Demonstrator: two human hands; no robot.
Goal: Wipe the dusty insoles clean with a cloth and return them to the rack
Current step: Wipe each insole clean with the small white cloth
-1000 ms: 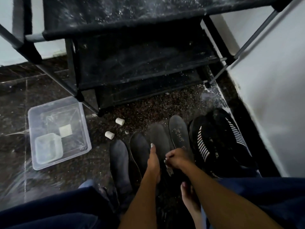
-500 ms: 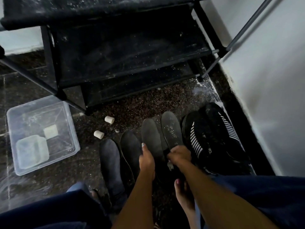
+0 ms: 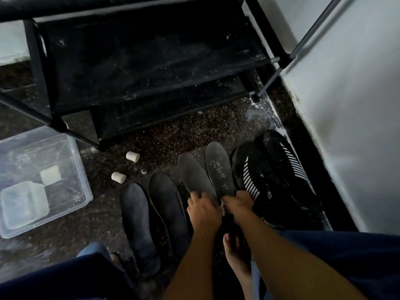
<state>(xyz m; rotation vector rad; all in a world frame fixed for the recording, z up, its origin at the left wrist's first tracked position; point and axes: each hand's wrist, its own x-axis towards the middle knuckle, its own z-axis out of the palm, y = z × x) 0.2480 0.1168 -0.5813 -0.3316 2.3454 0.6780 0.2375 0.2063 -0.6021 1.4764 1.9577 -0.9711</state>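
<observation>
Four dark dusty insoles (image 3: 218, 169) lie side by side before the black rack (image 3: 151, 61)

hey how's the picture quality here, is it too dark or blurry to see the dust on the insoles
Head view: dim and underexposed, so the rack shelves and two left insoles merge into shadow; the wall is the brightest area; white specks still show on the rightmost insole; straight rack poles bow from wide-angle distortion; edges look soft.

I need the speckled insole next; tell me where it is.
In the head view, the speckled insole lies right of centre on the floor, between a plainer insole and the black striped shoes, its heel under the right hand.
</observation>
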